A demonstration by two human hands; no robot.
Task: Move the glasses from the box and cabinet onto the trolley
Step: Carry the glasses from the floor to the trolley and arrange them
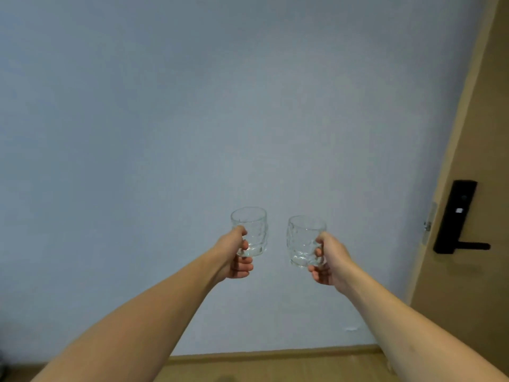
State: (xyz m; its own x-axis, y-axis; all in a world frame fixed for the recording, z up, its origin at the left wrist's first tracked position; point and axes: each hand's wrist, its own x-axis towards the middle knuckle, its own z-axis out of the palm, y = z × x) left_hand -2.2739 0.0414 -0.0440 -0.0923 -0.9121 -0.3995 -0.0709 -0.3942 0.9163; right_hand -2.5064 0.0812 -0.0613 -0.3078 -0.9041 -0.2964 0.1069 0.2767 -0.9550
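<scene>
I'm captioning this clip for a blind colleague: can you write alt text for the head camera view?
Two bare arms reach forward, the left hand and the right hand each gripping an upright, empty clear glass, left glass and right glass, apart. Behind is a pale blue wall, with a tan door and its black lever handle at right.

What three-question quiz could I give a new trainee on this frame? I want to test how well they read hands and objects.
1. True or false: the left hand and the right hand each hold a glass.
2. Multiple choice: the black door handle lies (A) left of both glasses, (B) right of both glasses, (C) between them.
3. Fill in: the left glass and the right glass are both held ____, rims up.

Key:
1. True; fingers curl round each glass.
2. B; it sits on the wooden door at the right edge.
3. Upright; they stand apart, in front of the pale wall.
</scene>
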